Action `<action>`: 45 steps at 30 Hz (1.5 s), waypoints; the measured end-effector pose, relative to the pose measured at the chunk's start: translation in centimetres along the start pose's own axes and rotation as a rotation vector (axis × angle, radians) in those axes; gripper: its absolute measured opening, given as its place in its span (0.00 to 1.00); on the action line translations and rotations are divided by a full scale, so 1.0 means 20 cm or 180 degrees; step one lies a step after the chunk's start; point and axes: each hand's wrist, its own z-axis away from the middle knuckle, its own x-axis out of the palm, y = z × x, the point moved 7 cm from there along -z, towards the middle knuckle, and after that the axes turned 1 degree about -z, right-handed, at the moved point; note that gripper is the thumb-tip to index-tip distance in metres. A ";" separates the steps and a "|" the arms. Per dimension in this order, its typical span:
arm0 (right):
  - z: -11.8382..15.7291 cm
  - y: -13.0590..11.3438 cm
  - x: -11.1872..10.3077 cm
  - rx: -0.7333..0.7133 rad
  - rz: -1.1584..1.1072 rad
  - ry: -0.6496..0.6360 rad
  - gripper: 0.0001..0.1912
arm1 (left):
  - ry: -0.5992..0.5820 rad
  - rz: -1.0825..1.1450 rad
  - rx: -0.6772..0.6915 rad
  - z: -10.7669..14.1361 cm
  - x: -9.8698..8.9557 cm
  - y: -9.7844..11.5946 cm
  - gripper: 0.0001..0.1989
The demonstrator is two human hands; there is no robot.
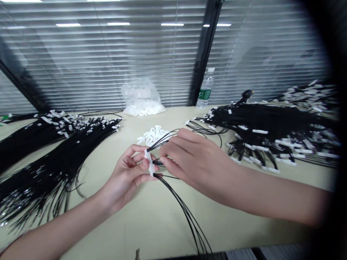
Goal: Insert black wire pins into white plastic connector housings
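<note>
Between the thumb and fingers of my left hand (pixel 133 167) is a long white plastic connector housing (pixel 149 163), tilted slightly off upright. Thin black wires (pixel 187 211) run out of its right side; one group curves down to the table's front edge, and another rises from its top end. My right hand (pixel 187 153) is just right of the connector, its fingers pinched together on some of the black wires close to the housing. The fingertips partly hide which wires they grip.
A pile of white connectors (pixel 154 135) lies beyond my hands, before a clear plastic bag (pixel 142 97) of more. Bundled black wires (pixel 54 162) with white ends spread at left. Another wire heap (pixel 260 119) fills the right. A water bottle (pixel 206 88) stands by the blinds (pixel 108 54).
</note>
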 end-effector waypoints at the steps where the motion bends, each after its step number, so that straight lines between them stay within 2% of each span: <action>1: 0.00 0.00 0.00 -0.0002 0.0008 -0.0002 0.08 | 0.0015 0.0002 -0.0006 0.00 0.00 0.00 0.10; 6: 0.00 -0.01 0.00 -0.0048 0.0038 -0.0123 0.08 | 0.0022 -0.0053 -0.0017 0.01 0.00 0.00 0.09; 11: 0.02 -0.02 0.04 0.0039 -0.0228 -0.0294 0.06 | -0.0005 -0.0011 0.0073 0.01 0.01 0.01 0.08; 16: 0.01 -0.01 0.03 0.0033 -0.0277 -0.0181 0.07 | 0.0011 0.0005 0.0114 0.00 0.01 0.02 0.10; 21: 0.00 0.00 -0.07 0.0098 -0.0463 0.0233 0.06 | 0.0204 -0.0053 0.0275 -0.02 -0.03 0.04 0.11; 23: 0.01 -0.01 -0.05 0.0119 -0.0667 -0.0013 0.05 | 0.0286 -0.0050 0.0325 -0.02 -0.05 0.04 0.11; 27: 0.05 -0.05 0.08 0.0102 -0.0736 -0.0715 0.04 | 0.0441 -0.0159 0.0311 -0.03 -0.08 0.04 0.10; 36: 0.05 0.02 0.17 0.0617 -0.1297 -0.1039 0.09 | 0.0434 -0.0273 0.0392 -0.03 -0.07 0.05 0.11; 45: 0.07 0.04 0.21 0.0868 -0.1712 -0.1279 0.15 | 0.0448 -0.0390 0.0412 -0.03 -0.07 0.05 0.10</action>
